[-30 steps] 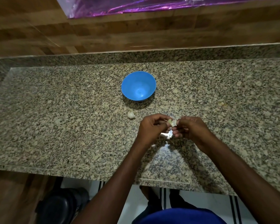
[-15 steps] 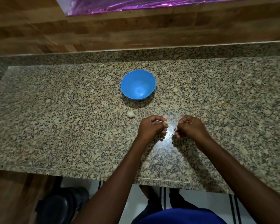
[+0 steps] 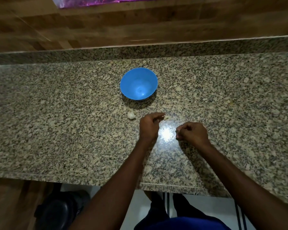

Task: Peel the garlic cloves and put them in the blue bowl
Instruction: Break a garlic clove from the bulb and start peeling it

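Observation:
A blue bowl [image 3: 138, 86] stands on the granite counter [image 3: 56, 122] and looks empty. In front of it and a little left lies a whole garlic clove [image 3: 131, 115] in its skin. My left hand [image 3: 149, 126] pinches a pale garlic clove [image 3: 166, 117] at its fingertips, just right of the loose clove. My right hand [image 3: 192, 132] is curled on the counter to the right, apart from the left hand. Whether it holds a bit of peel I cannot tell.
The counter's front edge [image 3: 90, 178] runs just below my forearms. A wooden wall [image 3: 140, 27] rises behind the granite backsplash. A dark stool or bin [image 3: 56, 211] stands on the floor at the lower left.
My hands have parted. The left hand moved up and away with the clove, the right hand drew back to the right and lower.

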A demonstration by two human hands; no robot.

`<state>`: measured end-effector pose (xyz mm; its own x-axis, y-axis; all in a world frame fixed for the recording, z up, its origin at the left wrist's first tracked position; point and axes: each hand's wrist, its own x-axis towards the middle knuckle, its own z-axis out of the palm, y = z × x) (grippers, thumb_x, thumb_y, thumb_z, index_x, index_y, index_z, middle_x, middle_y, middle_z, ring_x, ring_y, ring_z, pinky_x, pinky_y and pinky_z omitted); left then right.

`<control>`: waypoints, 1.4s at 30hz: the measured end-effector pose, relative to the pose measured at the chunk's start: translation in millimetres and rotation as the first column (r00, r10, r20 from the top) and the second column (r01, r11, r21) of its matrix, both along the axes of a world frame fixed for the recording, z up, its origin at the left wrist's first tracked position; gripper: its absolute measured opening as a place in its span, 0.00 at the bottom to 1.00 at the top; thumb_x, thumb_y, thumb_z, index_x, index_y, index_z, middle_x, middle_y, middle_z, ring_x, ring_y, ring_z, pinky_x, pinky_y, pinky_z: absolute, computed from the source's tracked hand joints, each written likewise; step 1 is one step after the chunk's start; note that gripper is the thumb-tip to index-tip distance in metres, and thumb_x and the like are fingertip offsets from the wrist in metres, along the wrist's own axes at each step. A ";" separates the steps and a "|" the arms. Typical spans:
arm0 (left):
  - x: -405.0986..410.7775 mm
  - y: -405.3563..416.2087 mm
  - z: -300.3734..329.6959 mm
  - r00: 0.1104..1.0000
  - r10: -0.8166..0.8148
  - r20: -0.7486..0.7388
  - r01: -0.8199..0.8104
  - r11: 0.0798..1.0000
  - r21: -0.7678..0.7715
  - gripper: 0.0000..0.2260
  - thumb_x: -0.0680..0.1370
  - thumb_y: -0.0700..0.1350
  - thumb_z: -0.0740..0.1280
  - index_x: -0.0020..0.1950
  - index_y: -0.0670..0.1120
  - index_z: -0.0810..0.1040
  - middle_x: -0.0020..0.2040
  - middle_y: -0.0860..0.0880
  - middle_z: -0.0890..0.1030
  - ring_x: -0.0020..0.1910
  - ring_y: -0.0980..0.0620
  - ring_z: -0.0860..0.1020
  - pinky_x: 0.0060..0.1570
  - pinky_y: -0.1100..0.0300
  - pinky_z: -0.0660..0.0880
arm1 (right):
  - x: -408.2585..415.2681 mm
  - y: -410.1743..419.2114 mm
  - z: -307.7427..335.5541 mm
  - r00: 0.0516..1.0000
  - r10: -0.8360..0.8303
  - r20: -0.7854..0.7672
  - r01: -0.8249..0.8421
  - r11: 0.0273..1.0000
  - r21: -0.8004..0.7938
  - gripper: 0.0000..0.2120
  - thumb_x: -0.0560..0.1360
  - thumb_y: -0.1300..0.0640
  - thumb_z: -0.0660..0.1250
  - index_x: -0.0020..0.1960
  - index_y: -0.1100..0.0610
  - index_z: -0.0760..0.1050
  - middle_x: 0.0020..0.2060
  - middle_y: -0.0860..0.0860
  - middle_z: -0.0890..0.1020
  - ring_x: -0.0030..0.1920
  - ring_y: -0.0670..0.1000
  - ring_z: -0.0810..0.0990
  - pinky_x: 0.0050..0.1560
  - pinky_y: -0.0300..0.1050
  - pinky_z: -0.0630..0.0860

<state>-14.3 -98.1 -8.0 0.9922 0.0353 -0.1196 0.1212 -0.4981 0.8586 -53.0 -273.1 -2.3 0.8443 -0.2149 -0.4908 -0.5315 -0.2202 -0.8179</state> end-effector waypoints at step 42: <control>-70.8 -12.6 -29.9 0.966 -0.252 0.057 0.146 0.713 0.686 0.34 0.63 0.26 0.67 0.71 0.35 0.73 0.69 0.35 0.74 0.68 0.38 0.73 0.67 0.49 0.73 | -28.7 -13.9 -27.4 0.988 -0.122 0.100 0.114 0.990 0.080 0.09 0.72 0.73 0.70 0.38 0.63 0.83 0.31 0.62 0.83 0.29 0.59 0.82 0.37 0.57 0.84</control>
<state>-85.1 -110.7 -37.9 0.9892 -0.1468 -0.0059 -0.1389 -0.9476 0.2877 -81.7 -287.0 -29.7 0.8626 -0.2825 -0.4197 -0.4612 -0.0983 -0.8818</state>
